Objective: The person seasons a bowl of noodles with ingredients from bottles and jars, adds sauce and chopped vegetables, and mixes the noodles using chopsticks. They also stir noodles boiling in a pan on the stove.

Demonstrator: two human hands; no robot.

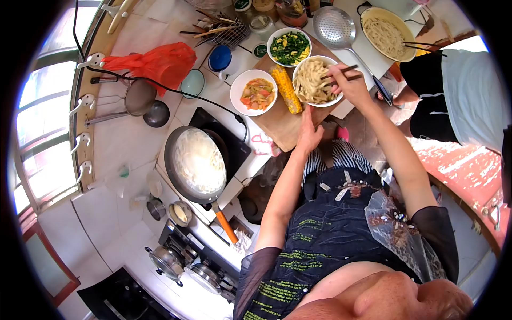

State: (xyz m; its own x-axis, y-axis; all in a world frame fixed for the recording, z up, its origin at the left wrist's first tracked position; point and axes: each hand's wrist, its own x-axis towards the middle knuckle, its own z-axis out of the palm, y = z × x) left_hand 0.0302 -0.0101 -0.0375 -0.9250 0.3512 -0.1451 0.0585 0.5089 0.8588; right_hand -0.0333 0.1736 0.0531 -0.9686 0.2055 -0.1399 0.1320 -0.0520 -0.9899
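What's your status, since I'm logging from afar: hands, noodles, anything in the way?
Right hand gripping chopsticks at the noodles. Left hand open by the bowl's near side. Corn cob close beside bowl; nothing visibly blocking.

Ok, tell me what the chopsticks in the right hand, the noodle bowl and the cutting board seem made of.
Chopsticks: probably wood, going by their dark brown colour, though plastic is possible; finish unclear.
Noodle bowl: likely glazed ceramic, given its smooth white rim.
Cutting board: apparently wood, with a flat tan, matte-looking surface.
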